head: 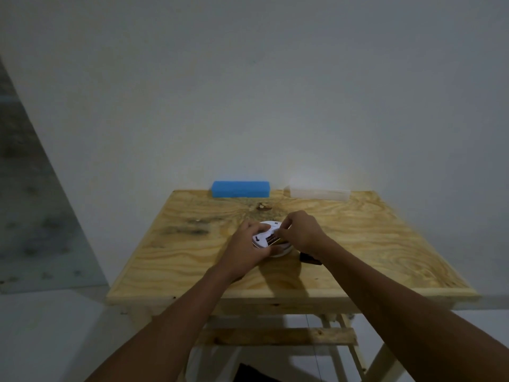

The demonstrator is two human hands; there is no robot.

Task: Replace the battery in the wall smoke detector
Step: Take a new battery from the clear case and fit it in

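A round white smoke detector lies back-side up in the middle of the plywood table. My left hand grips its left rim and holds it steady. A dark battery with gold lettering sits in the detector's open back, and the fingertips of my right hand pinch its right end. A second dark battery lies on the table just right of the detector, partly hidden under my right wrist.
A blue box and a clear plastic box stand at the table's far edge against the white wall. The table's wooden legs and crossbar show below its front edge.
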